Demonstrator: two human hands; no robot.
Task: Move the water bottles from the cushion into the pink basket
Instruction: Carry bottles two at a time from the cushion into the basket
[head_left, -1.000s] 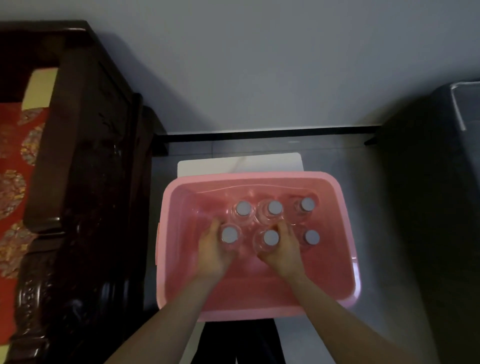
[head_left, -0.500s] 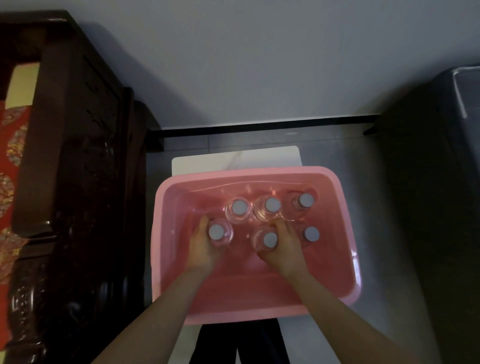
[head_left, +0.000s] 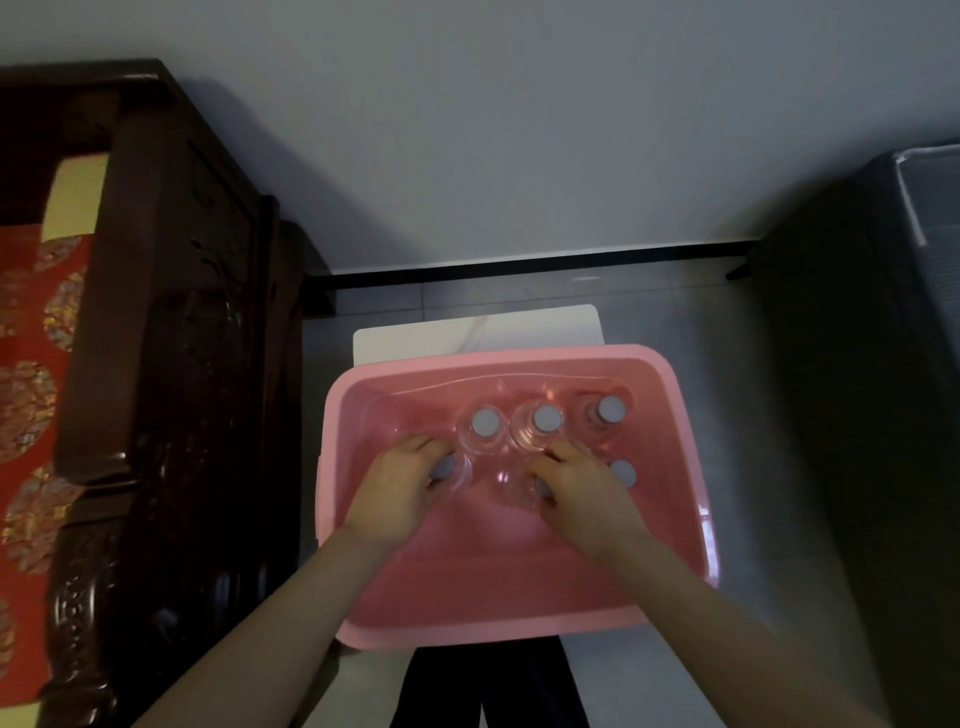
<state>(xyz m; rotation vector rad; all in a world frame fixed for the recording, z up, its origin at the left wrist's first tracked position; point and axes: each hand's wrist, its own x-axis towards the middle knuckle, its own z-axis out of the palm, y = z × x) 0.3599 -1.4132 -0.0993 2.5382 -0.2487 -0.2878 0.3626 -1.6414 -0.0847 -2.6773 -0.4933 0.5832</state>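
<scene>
Water bottles (head_left: 537, 427) are standing upright in the pink basket (head_left: 691, 452), both hands gripping one each.

Left hand (head_left: 397, 491) is clasping the front-left bottle (head_left: 451, 470); right hand (head_left: 582, 488) is clasping the front-middle bottle (head_left: 517, 486). Letting go carelessly is risking a topple into close-packed neighbours, and the basket is overhanging its white stand (head_left: 475, 332). No labels or writing are showing, only grey caps.

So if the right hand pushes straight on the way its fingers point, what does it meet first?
Probably the middle back-row bottle: the right hand, wrapped on a front bottle, points up-left at it. Depth is hard to judge.
</scene>
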